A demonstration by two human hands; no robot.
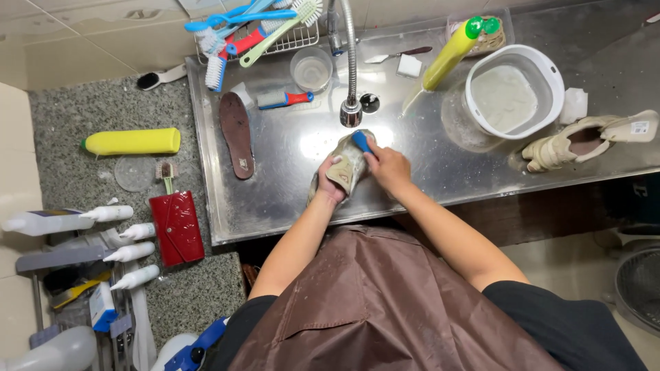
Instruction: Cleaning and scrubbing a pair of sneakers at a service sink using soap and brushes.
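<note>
My left hand (328, 183) grips a worn beige shoe (348, 167), held upright over the steel sink (275, 199) just below the faucet head (350, 113). My right hand (388, 167) holds a blue-handled brush (361, 141) pressed against the top of that shoe. A second beige shoe (581, 141) lies on its side at the right of the sink. A brown insole (237, 134) lies flat at the left of the sink.
A white basin (546, 69) of cloudy water stands at the back right, a yellow-green bottle (447, 55) beside it. Several brushes (254, 27) sit at the back. On the granite counter lie a yellow bottle (134, 141), a red wallet (177, 227) and white squeeze bottles (130, 251).
</note>
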